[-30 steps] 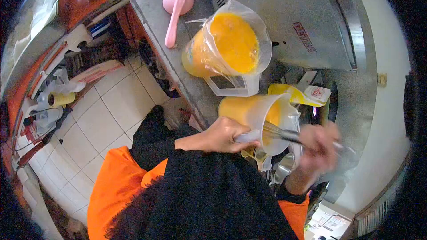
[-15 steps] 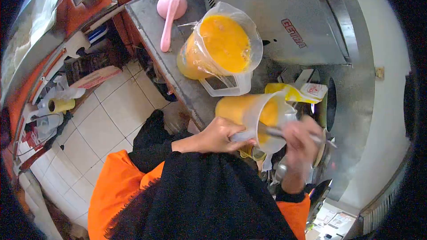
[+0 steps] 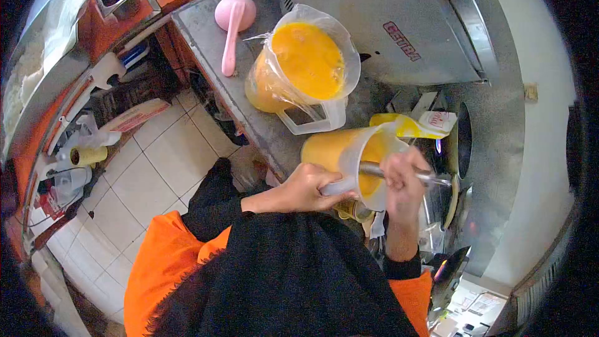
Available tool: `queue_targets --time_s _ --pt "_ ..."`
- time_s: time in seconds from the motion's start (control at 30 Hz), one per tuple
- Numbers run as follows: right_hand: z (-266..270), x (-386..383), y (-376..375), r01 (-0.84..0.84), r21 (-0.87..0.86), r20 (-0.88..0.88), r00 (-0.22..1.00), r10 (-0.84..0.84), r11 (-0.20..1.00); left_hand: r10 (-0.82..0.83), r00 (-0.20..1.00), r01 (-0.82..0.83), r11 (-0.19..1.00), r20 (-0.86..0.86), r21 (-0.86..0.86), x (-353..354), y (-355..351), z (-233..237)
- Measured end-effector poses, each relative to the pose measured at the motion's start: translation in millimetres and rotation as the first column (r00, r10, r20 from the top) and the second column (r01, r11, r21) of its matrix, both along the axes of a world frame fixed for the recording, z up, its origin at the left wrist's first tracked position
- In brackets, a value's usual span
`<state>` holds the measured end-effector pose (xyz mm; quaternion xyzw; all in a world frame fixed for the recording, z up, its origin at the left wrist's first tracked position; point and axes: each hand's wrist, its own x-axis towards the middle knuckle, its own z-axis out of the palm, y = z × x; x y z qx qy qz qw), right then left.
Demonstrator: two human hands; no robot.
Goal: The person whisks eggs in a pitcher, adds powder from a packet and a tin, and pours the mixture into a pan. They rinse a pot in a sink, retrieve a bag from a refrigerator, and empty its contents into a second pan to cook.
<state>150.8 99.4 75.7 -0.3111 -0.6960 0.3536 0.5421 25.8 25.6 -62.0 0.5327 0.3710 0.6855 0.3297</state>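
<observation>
Floor: pale tiles are seen at the left, beside the tabletop.
Tabletop: its grey surface is crowded towards the right; a worn edge is shown.
Ladle: it is laid at the far end, its pink handle pointed back towards the person.
Full jug: it is stood near the ladle, filled with orange liquid; clear film is bunched at its side.
Left hand: it is closed around the handle of the held jug.
Held jug: it is placed between the hands, just beside the full jug; its long axis is run left to right in view, its mouth turned towards the right hand. Whether its base is supported cannot be told.
Whisk: its shaft is set across the rim, the lower end sunk in the jug and hidden.
Right hand: it is wrapped around the shaft, nearer the mouth than the left.
Yellow bag: it is left just beyond the held jug.
</observation>
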Motion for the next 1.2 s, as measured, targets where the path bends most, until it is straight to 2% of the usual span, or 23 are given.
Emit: queue_targets --time_s 0.03,0.07,0.1,0.13,0.17,0.2,0.23,0.27,0.3,0.37,0.4,0.47,0.6,0.7,0.73,0.83,0.87,0.97,1.0,1.03,1.07,1.17,1.2 --pt "23 -3 -3 -0.107 0.117 0.208 0.975 0.081 0.987 -0.005 1.000 0.005 1.000 -0.018 -0.006 0 0 -2" --pt "47 -4 -3 -0.242 0.204 0.415 0.899 0.140 0.949 0.000 0.999 -0.001 1.000 -0.035 -0.016 -1 2 -4" --pt "39 18 -3 -0.219 0.133 0.173 0.966 0.194 0.967 -0.011 0.999 0.010 1.000 -0.037 -0.028 1 -1 -4" --pt "31 39 -3 -0.224 0.086 -0.109 0.966 0.233 0.971 -0.014 0.999 0.013 1.000 -0.046 -0.026 -1 1 -3" --pt "23 61 -3 -0.232 0.079 -0.368 0.897 0.245 0.969 -0.020 0.998 0.019 1.000 -0.053 -0.022 -2 3 -2" --pt "11 27 2 -0.071 0.299 -0.055 0.994 0.091 0.952 -0.001 1.000 0.001 1.000 -0.030 -0.017 -2 4 -2" --pt "-2 -3 -2 0.023 0.534 0.213 0.964 -0.160 0.845 0.010 1.000 -0.010 1.000 -0.007 -0.015 1 4 -4" --pt "-3 -10 -5 0.010 0.132 0.253 0.967 -0.043 0.991 0.019 1.000 -0.019 1.000 0.021 -0.016 4 3 -4" --pt "-4 -16 -8 0.058 -0.278 0.248 0.969 0.013 0.959 0.066 0.998 -0.066 0.998 -0.005 -0.012 4 5 -2" --pt "30 2 3 -0.232 -0.454 -0.104 0.973 0.207 0.860 0.147 0.987 -0.148 0.989 -0.060 -0.011 4 2 1" --pt "46 -3 1 -0.237 -0.353 -0.146 0.970 0.196 0.905 0.131 0.991 -0.132 0.991 -0.021 -0.029 6 1 -1" --pt "75 -3 -1 -0.235 -0.256 -0.191 0.963 0.189 0.938 0.099 0.994 -0.096 0.994 0.045 -0.051 8 3 -8" --pt "113 14 -2 -0.215 -0.108 -0.286 0.942 0.177 0.971 0.333 0.942 -0.335 0.940 -0.040 -0.071 1 17 17" --pt "136 28 -2 -0.228 -0.040 -0.352 0.914 0.200 0.973 0.175 0.985 -0.169 0.961 0.007 -0.218 -3 23 28" --pt "143 30 -1 -0.190 -0.037 -0.379 0.911 0.162 0.981 0.180 0.982 -0.188 0.961 -0.058 -0.205 -5 24 36" --pt "163 52 2 -0.230 0.015 -0.398 0.891 0.217 0.973 0.122 0.956 -0.052 0.965 0.268 -0.256 2 33 62" --pt "171 59 1 -0.206 0.011 -0.427 0.884 0.191 0.979 0.129 0.987 -0.106 0.969 0.091 -0.224 -2 34 71" --pt "189 83 5 -0.135 0.049 -0.463 0.875 0.143 0.990 0.169 0.970 -0.139 0.975 0.176 -0.171 8 52 79" --pt "195 92 8 -0.111 0.055 -0.479 0.869 0.124 0.992 0.132 0.968 -0.091 0.977 0.213 -0.194 10 57 86" --pt "201 101 11 -0.093 0.059 -0.496 0.861 0.110 0.994 0.103 0.963 -0.048 0.975 0.250 -0.216 13 61 103" --pt "207 109 14 -0.081 0.065 -0.511 0.853 0.103 0.995 0.158 0.941 -0.100 0.974 0.299 -0.201 29 61 128" --pt "218 133 24 -0.015 0.096 -0.568 0.820 0.067 0.995 0.017 0.984 0.005 0.992 0.179 -0.124 42 73 162" --pt "221 144 27 0.001 0.099 -0.571 0.819 0.056 0.995 0.017 0.990 0.003 0.990 0.141 -0.143 47 78 169"
